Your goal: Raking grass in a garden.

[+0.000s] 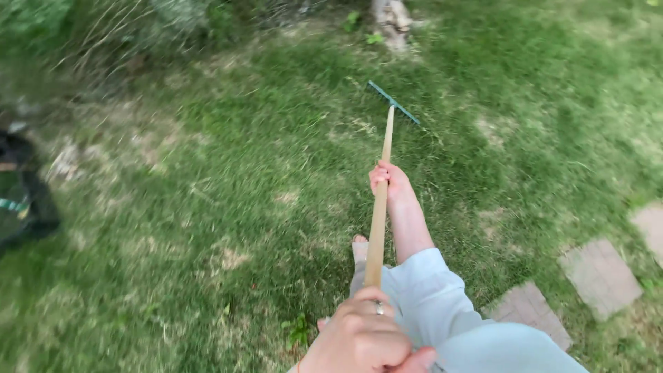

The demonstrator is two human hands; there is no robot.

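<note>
Closest to the lens, the left hand (362, 337), a ring on one finger, is closed around the top end of a rake (379, 207). Farther down the smooth, pale wooden handle, the right hand (385, 181) wraps it too, its forearm coming out of a light blue sleeve (431, 293). At the far end, the narrow green metal head with short teeth rests on the grass (228, 173), which is patchy, with dry straw-coloured spots. Square stone pavers (599, 276) lie at the right. A dark bag (24, 200) sits at the left edge, blurred.
</note>
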